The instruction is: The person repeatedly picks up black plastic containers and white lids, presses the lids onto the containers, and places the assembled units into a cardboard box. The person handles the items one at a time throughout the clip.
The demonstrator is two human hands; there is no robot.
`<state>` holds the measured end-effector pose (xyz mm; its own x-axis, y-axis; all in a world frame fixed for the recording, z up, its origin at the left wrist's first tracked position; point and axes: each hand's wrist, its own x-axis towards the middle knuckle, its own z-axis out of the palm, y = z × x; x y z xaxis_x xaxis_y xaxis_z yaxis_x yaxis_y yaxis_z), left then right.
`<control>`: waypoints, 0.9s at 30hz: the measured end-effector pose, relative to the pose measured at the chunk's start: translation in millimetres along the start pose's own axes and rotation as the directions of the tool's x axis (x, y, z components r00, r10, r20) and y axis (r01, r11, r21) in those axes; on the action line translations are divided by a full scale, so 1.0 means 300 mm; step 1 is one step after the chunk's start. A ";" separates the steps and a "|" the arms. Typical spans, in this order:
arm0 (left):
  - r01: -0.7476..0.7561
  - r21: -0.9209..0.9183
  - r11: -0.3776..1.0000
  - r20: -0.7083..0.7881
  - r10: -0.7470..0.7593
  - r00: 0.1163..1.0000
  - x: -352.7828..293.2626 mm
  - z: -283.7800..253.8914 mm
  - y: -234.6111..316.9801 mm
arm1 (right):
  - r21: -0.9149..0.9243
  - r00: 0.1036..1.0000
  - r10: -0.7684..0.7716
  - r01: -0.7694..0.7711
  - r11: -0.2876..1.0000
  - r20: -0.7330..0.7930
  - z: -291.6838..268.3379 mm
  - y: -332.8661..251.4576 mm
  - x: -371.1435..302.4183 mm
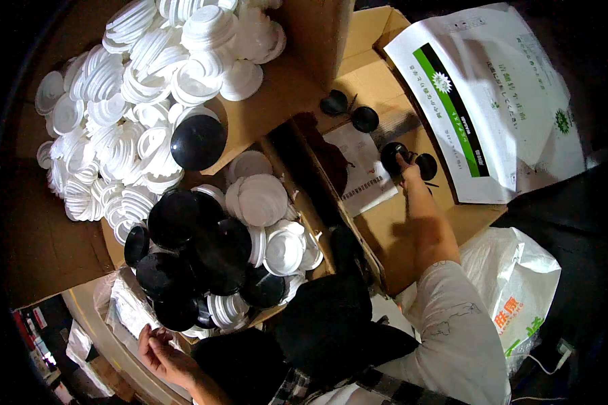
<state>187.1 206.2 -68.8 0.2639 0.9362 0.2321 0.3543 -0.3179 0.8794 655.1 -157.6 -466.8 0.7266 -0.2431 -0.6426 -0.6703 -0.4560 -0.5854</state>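
Observation:
My right hand (409, 173) reaches into an open cardboard box on the right. Its fingers are closed on a black round piece (390, 156), and another black disc (425, 166) lies against the hand. Two more black discs (365, 119) with a thin stick-like part between them rest farther back in that box. At the lower left, my left hand (165, 356) is held with its fingers loosely apart and nothing visible in them. Just beyond it sits a heap of black round lids (171, 277) mixed with white plastic lids (284, 252).
A large pile of white lids (142, 88) fills a cardboard box at the upper left, with one black lid (198, 142) on its edge. A printed white and green sheet (520, 115) covers the right box's flap. A white plastic bag (520, 270) stands at the right.

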 end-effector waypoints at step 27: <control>0.267 -0.658 0.704 0.629 0.318 0.709 -0.334 0.116 0.406 | 0.652 0.076 -0.711 0.340 0.677 0.699 -0.299 -0.371 -1.614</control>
<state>235.1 68.5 0.5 0.8642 0.4686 0.1829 -0.2698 0.1249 0.9548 391.5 -66.0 -46.1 0.4268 0.9041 0.0217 -0.3050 0.1665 -0.9377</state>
